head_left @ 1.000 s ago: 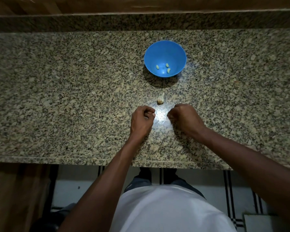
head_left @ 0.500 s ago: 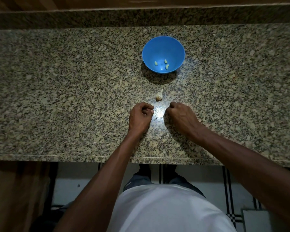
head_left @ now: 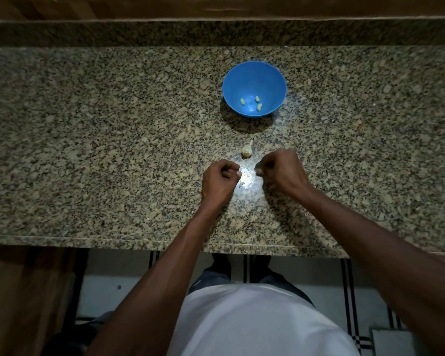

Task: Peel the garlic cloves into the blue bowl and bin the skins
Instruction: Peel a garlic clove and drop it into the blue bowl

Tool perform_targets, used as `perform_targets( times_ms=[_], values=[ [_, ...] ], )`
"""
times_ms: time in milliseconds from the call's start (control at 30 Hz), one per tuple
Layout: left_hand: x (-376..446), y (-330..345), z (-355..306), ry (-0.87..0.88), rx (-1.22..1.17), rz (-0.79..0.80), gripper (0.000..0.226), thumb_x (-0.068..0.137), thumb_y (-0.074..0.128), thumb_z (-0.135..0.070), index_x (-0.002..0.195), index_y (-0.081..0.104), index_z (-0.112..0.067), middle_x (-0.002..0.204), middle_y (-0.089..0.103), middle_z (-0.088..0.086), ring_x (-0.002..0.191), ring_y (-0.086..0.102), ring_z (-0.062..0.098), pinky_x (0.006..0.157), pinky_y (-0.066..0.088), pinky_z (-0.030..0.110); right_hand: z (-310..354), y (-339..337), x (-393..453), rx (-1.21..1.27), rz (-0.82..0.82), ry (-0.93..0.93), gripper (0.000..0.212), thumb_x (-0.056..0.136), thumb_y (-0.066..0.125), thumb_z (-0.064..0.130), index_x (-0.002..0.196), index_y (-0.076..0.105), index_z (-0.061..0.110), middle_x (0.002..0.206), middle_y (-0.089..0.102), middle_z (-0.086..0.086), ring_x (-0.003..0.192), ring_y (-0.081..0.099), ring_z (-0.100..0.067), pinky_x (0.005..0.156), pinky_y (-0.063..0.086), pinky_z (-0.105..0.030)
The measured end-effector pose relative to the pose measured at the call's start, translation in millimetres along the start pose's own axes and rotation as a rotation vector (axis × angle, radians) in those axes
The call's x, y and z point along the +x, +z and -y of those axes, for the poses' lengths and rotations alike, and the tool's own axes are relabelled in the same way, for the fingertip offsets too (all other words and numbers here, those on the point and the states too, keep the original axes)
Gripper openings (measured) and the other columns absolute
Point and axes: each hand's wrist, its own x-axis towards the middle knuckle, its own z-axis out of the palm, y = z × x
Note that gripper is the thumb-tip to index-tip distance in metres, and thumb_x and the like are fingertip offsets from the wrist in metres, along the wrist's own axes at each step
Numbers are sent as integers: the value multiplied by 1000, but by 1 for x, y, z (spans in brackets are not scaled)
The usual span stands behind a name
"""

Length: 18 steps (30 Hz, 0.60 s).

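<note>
The garlic bulb [head_left: 247, 151] sits on the granite counter [head_left: 88, 150], just past your hands and nearer than the blue bowl [head_left: 254, 88]. Three peeled cloves [head_left: 257, 102] lie in the bowl. Your hands have pulled a bit further apart than a moment ago, so it looks like a skin is coming off. Your right hand [head_left: 283, 173] pinches something small and pale. Your left hand [head_left: 220, 182] is curled tight; I cannot tell what it holds.
</note>
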Motion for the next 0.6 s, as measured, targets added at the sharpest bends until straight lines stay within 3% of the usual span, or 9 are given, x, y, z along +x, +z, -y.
perform_targets(
  times_ms=[67, 133, 267, 400, 500, 600],
  values=[
    [-5, -5, -6, -30, -192, 67, 13, 91, 77, -11, 104, 76, -10, 94, 75, 4, 90, 75, 17, 80, 63, 31, 5, -2, -3, 566, -30, 236, 14, 90, 78, 1, 103, 78, -4, 91, 79, -17, 81, 79, -27, 74, 66, -36],
    [-12, -10, -15, -58, -360, 125, 21, 90, 80, -11, 110, 76, -7, 99, 76, 4, 91, 76, 14, 77, 64, 31, 9, 1, -9, 846, -15, 312, 20, 92, 73, -2, 111, 75, -7, 101, 78, -21, 92, 79, -30, 80, 65, -33],
    [-21, -7, -26, -43, -489, 144, 24, 89, 80, -11, 113, 77, -7, 110, 78, 2, 99, 75, 9, 77, 59, 21, 14, 7, -17, 952, 17, 329, 20, 92, 75, 1, 111, 76, -3, 108, 79, -16, 102, 77, -25, 87, 62, -29],
    [-22, -3, -28, -85, -537, 78, 23, 89, 81, -15, 110, 78, -7, 108, 79, 2, 101, 75, 14, 80, 61, 26, 20, 5, -23, 931, 4, 351, 16, 87, 82, 11, 103, 81, 7, 100, 81, -10, 89, 74, -19, 78, 61, -27],
    [-19, -1, -29, -109, -508, 52, 19, 90, 79, -16, 107, 78, -8, 100, 80, 2, 96, 76, 20, 81, 63, 34, 24, 5, -28, 1030, -6, 412, 18, 88, 80, 6, 105, 79, 1, 96, 80, -14, 84, 77, -19, 74, 61, -24],
    [-20, 3, -29, -108, -522, 20, 9, 90, 79, -15, 99, 78, -14, 94, 80, 0, 91, 76, 15, 80, 62, 28, 28, 9, -28, 1083, -5, 471, 21, 91, 76, 3, 110, 76, -6, 99, 79, -21, 89, 78, -25, 79, 63, -25]
  ],
)
